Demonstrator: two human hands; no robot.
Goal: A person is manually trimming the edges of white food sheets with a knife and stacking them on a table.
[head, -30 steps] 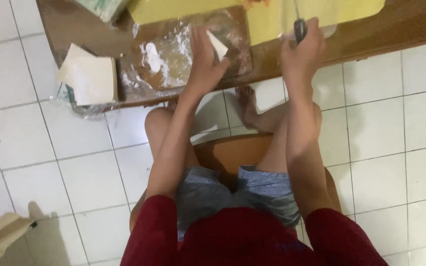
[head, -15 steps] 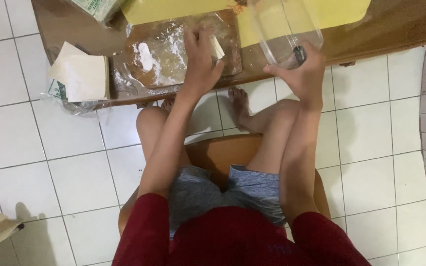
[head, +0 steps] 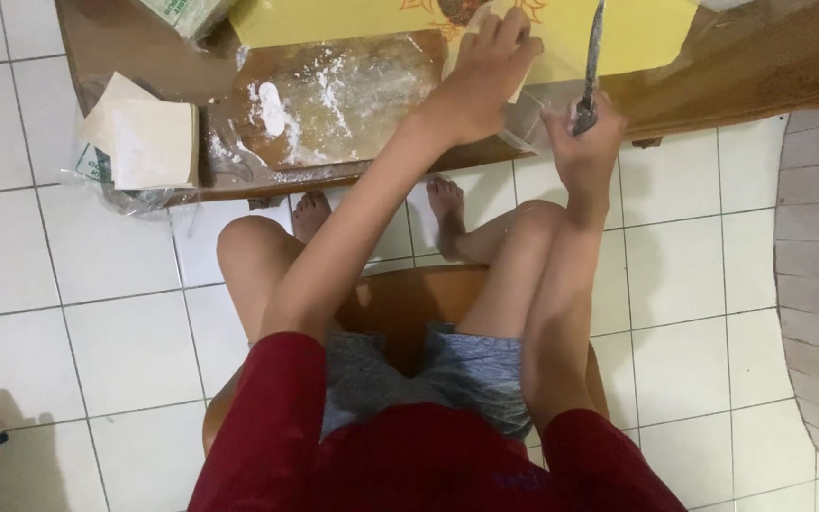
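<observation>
My left hand point(head: 485, 71) reaches across the low wooden table point(head: 741, 81) and holds a pale thin dough sheet point(head: 471, 38) over the edge of a yellow mat point(head: 637, 33). My right hand point(head: 580, 142) is closed on the handle of a metal knife point(head: 591, 52), whose blade points up and away. A floured wooden board point(head: 343, 95) lies to the left of both hands, with a small white lump point(head: 271, 106) on it. A clear plastic container point(head: 528, 114) shows partly between the hands.
A stack of pale square wrappers point(head: 149, 142) in a plastic bag lies at the table's left end. A green-and-white packet point(head: 187, 11) sits at the top edge. I sit on a wooden stool point(head: 400, 303) on white floor tiles, bare feet under the table.
My left hand left the floured board and moved right with the dough sheet. My right hand, down at the clear container half a second ago, now holds the knife upright.
</observation>
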